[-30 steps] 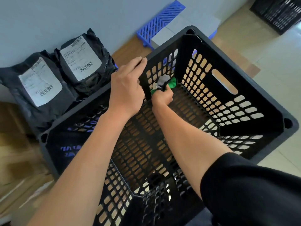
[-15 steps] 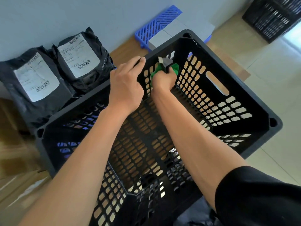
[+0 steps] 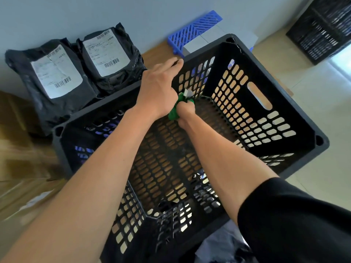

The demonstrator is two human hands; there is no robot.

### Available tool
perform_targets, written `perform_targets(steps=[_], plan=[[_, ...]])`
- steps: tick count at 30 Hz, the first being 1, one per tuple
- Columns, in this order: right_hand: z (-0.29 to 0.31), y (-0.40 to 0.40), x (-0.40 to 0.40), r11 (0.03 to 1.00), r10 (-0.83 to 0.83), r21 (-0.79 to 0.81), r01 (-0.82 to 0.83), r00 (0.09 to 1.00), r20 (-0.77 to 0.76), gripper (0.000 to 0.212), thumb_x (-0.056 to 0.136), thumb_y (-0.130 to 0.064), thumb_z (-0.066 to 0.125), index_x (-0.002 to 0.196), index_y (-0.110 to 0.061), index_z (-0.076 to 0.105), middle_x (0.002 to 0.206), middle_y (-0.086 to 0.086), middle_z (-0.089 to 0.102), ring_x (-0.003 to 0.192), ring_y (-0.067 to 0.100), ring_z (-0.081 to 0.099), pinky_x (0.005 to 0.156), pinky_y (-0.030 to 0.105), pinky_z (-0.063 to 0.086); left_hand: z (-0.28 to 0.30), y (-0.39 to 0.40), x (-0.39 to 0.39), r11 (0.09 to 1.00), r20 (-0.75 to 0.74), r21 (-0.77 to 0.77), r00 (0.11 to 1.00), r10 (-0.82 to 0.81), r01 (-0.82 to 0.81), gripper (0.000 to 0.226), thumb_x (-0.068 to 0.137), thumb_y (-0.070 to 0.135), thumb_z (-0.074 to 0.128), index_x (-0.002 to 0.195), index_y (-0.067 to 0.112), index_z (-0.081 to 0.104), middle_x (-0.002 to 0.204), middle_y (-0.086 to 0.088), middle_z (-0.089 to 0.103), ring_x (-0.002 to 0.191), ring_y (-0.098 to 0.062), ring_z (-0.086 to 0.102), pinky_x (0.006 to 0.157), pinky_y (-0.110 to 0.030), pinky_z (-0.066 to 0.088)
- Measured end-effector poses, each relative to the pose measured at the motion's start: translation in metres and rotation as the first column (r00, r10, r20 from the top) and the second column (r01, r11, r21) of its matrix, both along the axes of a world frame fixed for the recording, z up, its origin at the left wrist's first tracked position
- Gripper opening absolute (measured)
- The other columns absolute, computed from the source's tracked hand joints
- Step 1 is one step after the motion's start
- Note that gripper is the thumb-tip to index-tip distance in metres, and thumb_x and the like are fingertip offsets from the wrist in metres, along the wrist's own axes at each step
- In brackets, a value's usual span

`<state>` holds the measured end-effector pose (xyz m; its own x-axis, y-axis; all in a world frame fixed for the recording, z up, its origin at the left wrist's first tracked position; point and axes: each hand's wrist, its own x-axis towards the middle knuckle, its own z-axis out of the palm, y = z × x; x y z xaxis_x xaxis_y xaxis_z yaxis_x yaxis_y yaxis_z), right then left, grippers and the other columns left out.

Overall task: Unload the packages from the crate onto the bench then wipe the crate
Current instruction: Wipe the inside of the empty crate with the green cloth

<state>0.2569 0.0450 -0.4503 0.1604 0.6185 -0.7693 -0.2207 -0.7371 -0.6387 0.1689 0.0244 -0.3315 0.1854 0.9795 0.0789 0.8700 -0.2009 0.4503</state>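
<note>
A black perforated crate (image 3: 296,118) fills the middle of the view, with nothing lying inside it. My left hand (image 3: 157,92) grips the crate's far rim. My right hand (image 3: 185,112) is shut on a green cloth (image 3: 173,112) with a grey-white patch, pressed low against the inside of the far wall near the corner. Two black mailer packages with white labels, one on the left (image 3: 51,78) and one on the right (image 3: 108,57), lean against the wall on the wooden bench (image 3: 155,54) behind the crate.
A blue slatted plastic piece (image 3: 193,30) and grey blocks (image 3: 205,40) lie at the bench's far end. Another black crate (image 3: 321,29) stands on the tiled floor at top right. Cardboard boxes (image 3: 20,164) sit at left. Grey fabric (image 3: 222,245) shows below the crate.
My right hand went up the far wall with the cloth, then came back down toward the crate's bottom corner. My left hand stayed on the rim.
</note>
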Motion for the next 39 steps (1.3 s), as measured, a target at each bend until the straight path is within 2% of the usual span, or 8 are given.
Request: perform_targets(steps=[4, 9, 14, 17, 23, 28, 36, 39], plan=[[0.005, -0.004, 0.021, 0.993, 0.018, 0.117, -0.028, 0.996, 0.082, 0.045, 0.090, 0.007, 0.043, 0.131, -0.005, 0.058, 0.109, 0.017, 0.067, 0.104, 0.036, 0.066, 0.091, 0.051, 0.057, -0.002, 0.000, -0.002, 0.999, -0.060, -0.004, 0.997, -0.045, 0.044, 0.078, 0.083, -0.007, 0.054, 0.157, 0.012, 0.035, 0.163, -0.005, 0.034, 0.148, -0.023, 0.032, 0.119, -0.047, 0.028], [0.030, -0.024, 0.051, 0.970, 0.111, 0.197, -0.143, 0.980, 0.165, 0.060, 0.091, 0.008, 0.051, 0.146, -0.017, 0.050, 0.123, 0.015, 0.066, 0.100, 0.030, 0.070, 0.087, 0.047, 0.061, -0.001, -0.004, -0.009, 0.995, -0.042, -0.022, 0.994, -0.097, 0.096, 0.080, 0.082, 0.001, 0.056, 0.158, 0.013, 0.033, 0.166, -0.007, 0.026, 0.152, -0.024, 0.025, 0.122, -0.049, 0.021], [0.067, -0.047, 0.087, 0.917, 0.171, 0.295, -0.268, 0.933, 0.317, 0.066, 0.089, 0.003, 0.063, 0.147, -0.025, 0.048, 0.131, 0.007, 0.062, 0.095, 0.019, 0.073, 0.074, 0.033, 0.063, 0.003, -0.009, -0.012, 0.999, 0.172, -0.017, 0.984, -0.046, 0.050, 0.062, 0.091, -0.002, 0.053, 0.151, 0.012, 0.047, 0.162, -0.011, 0.035, 0.152, -0.025, 0.027, 0.126, -0.038, 0.015], [0.090, -0.056, 0.099, 0.861, 0.173, 0.395, -0.321, 0.914, 0.366, 0.066, 0.088, 0.002, 0.068, 0.146, -0.025, 0.050, 0.138, 0.007, 0.059, 0.101, 0.018, 0.072, 0.079, 0.036, 0.063, 0.006, -0.028, -0.007, 0.997, 0.320, 0.064, 0.947, 0.012, -0.034, 0.050, 0.093, -0.002, 0.049, 0.139, 0.011, 0.061, 0.151, -0.009, 0.051, 0.147, -0.023, 0.038, 0.123, -0.036, 0.026], [0.120, -0.069, 0.109, 0.743, 0.216, 0.505, -0.439, 0.872, 0.440, 0.080, 0.085, -0.001, 0.072, 0.152, -0.029, 0.039, 0.138, 0.011, 0.059, 0.101, 0.016, 0.073, 0.074, 0.033, 0.063, 0.003, -0.075, 0.025, 0.996, 0.586, 0.048, 0.810, 0.032, -0.074, 0.036, 0.092, 0.002, 0.058, 0.123, 0.012, 0.072, 0.123, 0.000, 0.070, 0.111, -0.010, 0.061, 0.101, -0.034, 0.049], [0.125, -0.066, 0.129, 0.696, 0.273, 0.534, -0.480, 0.864, 0.423, 0.084, 0.089, 0.008, 0.060, 0.157, -0.028, 0.028, 0.146, 0.009, 0.054, 0.110, 0.012, 0.070, 0.078, 0.030, 0.060, -0.001, -0.072, 0.053, 0.956, 0.784, -0.289, 0.587, 0.201, 0.059, 0.050, 0.097, 0.015, 0.064, 0.146, 0.019, 0.054, 0.140, 0.001, 0.061, 0.128, -0.007, 0.056, 0.112, -0.031, 0.045], [0.127, -0.053, 0.158, 0.625, 0.407, 0.520, -0.582, 0.811, 0.420, 0.075, 0.091, 0.013, 0.050, 0.156, -0.022, 0.033, 0.147, 0.009, 0.054, 0.127, 0.018, 0.061, 0.090, 0.036, 0.059, -0.004, -0.052, 0.103, 0.931, 0.880, -0.363, 0.318, 0.352, -0.026, 0.050, 0.098, 0.009, 0.064, 0.146, 0.017, 0.052, 0.143, -0.001, 0.057, 0.121, -0.013, 0.064, 0.105, -0.038, 0.053], [0.131, -0.046, 0.171, 0.602, 0.481, 0.482, -0.637, 0.771, 0.418, 0.074, 0.093, 0.012, 0.048, 0.157, -0.019, 0.030, 0.149, 0.008, 0.052, 0.132, 0.017, 0.056, 0.098, 0.039, 0.056, -0.012, -0.044, 0.117, 0.926, 0.882, -0.371, 0.285, 0.374, -0.066, 0.053, 0.097, 0.006, 0.064, 0.146, 0.019, 0.051, 0.142, -0.003, 0.058, 0.130, -0.014, 0.057, 0.110, -0.040, 0.048]])
